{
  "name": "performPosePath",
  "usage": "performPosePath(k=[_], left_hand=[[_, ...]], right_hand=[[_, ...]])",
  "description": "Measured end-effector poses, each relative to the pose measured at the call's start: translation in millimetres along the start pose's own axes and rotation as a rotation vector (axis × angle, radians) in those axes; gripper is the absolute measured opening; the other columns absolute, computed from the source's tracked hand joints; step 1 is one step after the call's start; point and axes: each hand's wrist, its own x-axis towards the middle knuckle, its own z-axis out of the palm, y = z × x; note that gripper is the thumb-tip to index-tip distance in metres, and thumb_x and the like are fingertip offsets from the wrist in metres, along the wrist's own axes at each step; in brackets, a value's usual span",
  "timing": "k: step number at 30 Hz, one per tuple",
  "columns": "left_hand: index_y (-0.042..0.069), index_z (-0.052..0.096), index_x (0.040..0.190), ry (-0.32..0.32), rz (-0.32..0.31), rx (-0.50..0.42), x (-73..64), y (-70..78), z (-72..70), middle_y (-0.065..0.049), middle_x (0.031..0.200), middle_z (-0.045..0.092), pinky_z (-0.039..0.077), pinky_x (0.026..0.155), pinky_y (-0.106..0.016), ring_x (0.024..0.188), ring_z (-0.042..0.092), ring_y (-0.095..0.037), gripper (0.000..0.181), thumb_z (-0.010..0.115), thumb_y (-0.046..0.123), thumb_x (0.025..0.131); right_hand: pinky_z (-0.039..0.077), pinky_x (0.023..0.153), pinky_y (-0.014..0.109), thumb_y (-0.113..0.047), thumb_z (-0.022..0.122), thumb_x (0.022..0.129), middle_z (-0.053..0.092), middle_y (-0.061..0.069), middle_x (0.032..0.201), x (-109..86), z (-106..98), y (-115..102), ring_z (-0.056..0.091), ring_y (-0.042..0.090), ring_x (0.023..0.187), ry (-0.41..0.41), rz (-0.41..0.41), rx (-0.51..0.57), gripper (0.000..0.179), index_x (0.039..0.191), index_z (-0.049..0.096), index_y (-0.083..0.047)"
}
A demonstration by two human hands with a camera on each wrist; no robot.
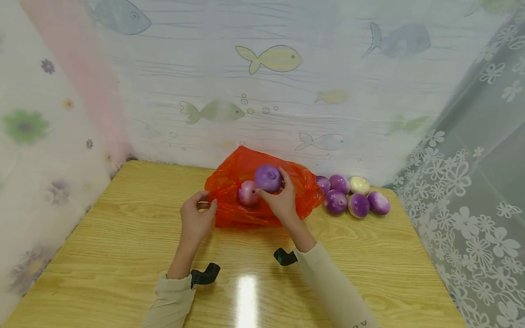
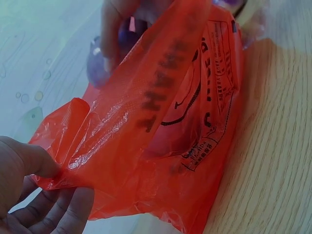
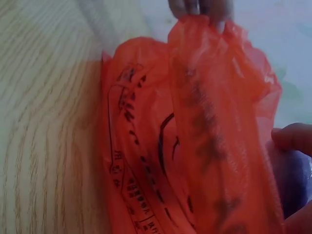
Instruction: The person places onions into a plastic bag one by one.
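A red plastic bag (image 1: 242, 161) with black print lies spread at the back of the table, its mouth held open. At the bag's left edge my left hand (image 1: 198, 216) pinches the film between thumb and fingers; the left wrist view shows the crumpled edge in that grip. My right hand (image 1: 285, 202) grips a purple onion (image 1: 267, 177) over the bag's mouth, thumb and fingers round its side. Just below it sits a pinkish-purple onion (image 1: 248, 193) inside the bag. In the right wrist view the held onion (image 3: 291, 175) is partly hidden behind the red film.
Several more purple onions (image 1: 336, 202) sit grouped at the bag's right, along with a pale yellowish one (image 1: 359, 185). The wooden table (image 1: 123, 237) ends at a fish-print curtain (image 1: 262, 123) behind the bag. A lacy sheer curtain (image 1: 463, 218) hangs at the right.
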Motion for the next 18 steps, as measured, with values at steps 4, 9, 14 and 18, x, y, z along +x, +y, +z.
performPosePath(k=[4, 9, 14, 18], left_hand=[[-0.008, 0.07, 0.112, 0.002, 0.0, 0.01, 0.5, -1.5, 1.5, -0.022, 0.104, 0.07, 0.052, 0.07, -0.007, 0.085, 0.067, -0.032, 0.02, 0.068, -0.001, 0.093], [-0.008, 0.069, 0.114, -0.004, -0.008, 0.01, 0.3, -1.3, 1.9, -0.024, 0.106, 0.069, 0.051, 0.073, -0.006, 0.087, 0.067, -0.035, 0.022, 0.067, -0.001, 0.094], [-0.008, 0.068, 0.117, -0.019, -0.024, 0.001, -0.3, 1.0, 1.2, -0.025, 0.109, 0.068, 0.05, 0.073, -0.005, 0.09, 0.066, -0.038, 0.023, 0.065, 0.0, 0.095], [-0.008, 0.068, 0.118, -0.024, -0.027, 0.003, -0.7, 1.7, 0.9, -0.025, 0.11, 0.068, 0.05, 0.074, -0.005, 0.091, 0.067, -0.038, 0.023, 0.064, 0.0, 0.096]], right_hand=[[0.045, 0.111, 0.054, -0.007, 0.085, 0.077, 0.046, 0.021, 0.148, 8.5, 5, 9, 0.05, 0.04, 0.133, -0.008, 0.06, -0.062, 0.09, 0.153, 0.037, -0.002], [0.04, 0.116, 0.055, -0.005, 0.085, 0.076, 0.048, 0.021, 0.147, 15.5, 8, 21, 0.048, 0.04, 0.135, -0.007, 0.069, -0.166, 0.088, 0.151, 0.039, 0.0], [0.039, 0.117, 0.053, 0.0, 0.086, 0.072, 0.053, 0.024, 0.143, 17.4, 8, 31, 0.05, 0.041, 0.133, -0.025, 0.059, -0.232, 0.086, 0.147, 0.045, 0.003], [0.039, 0.116, 0.053, 0.001, 0.085, 0.072, 0.051, 0.024, 0.144, 18.0, 8, 42, 0.05, 0.041, 0.133, -0.082, 0.074, -0.255, 0.087, 0.149, 0.044, 0.002]])
